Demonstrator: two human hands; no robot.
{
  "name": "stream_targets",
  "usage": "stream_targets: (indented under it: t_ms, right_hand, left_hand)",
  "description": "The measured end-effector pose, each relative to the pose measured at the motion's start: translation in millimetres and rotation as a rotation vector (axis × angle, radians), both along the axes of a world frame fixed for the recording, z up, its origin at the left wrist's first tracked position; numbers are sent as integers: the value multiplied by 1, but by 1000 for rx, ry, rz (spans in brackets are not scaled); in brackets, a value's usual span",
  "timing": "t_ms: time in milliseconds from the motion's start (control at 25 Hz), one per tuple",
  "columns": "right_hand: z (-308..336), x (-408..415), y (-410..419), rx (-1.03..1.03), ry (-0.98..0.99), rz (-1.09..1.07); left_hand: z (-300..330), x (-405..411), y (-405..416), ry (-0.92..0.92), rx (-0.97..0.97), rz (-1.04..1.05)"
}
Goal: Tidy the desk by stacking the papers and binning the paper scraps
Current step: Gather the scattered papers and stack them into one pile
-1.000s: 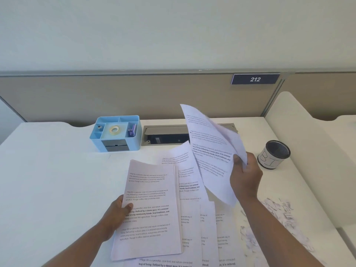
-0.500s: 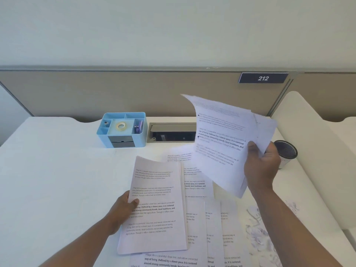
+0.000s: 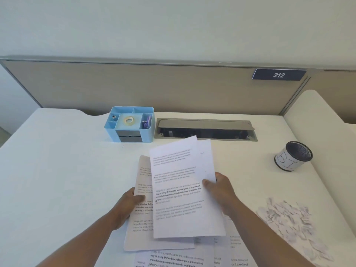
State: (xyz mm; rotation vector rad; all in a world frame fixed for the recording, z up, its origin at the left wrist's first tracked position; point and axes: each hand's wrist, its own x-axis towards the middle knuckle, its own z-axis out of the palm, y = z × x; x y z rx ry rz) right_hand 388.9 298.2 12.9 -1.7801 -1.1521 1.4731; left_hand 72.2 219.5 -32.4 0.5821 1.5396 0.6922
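The right hand (image 3: 223, 191) shows only its thumb on the held sheets (image 3: 185, 189); its fingers lie hidden behind the paper. Those sheets cover most of the stack (image 3: 142, 214) at nine o'clock of them, whose right part is out of sight, and the left hand (image 3: 127, 205) shows only a thumb on top. The loose pages (image 3: 179, 261) at six o'clock are cut by the bottom edge. The printed text is mostly too blurred to read. The paper scraps (image 3: 289, 222) at four o'clock smear into a grey blur and run off the frame.

right hand (image 3: 221, 191) gripping sheets (image 3: 183, 189), over stack (image 3: 142, 218)
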Motion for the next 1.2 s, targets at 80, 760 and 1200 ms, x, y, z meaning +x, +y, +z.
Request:
stream_targets:
  t_ms: [80,760,1200]
  right_hand:
    - [-12,-20,-8,-59,7,33]
    - [-25,42,20,54,-187,-71]
    - [-18,86,22,-136,522,-300]
  left_hand:
    - [0,-1,1,-6,-21,28]
    - [-12,-5,4,1,17,12]
    - [-11,-1,4,23,12,42]
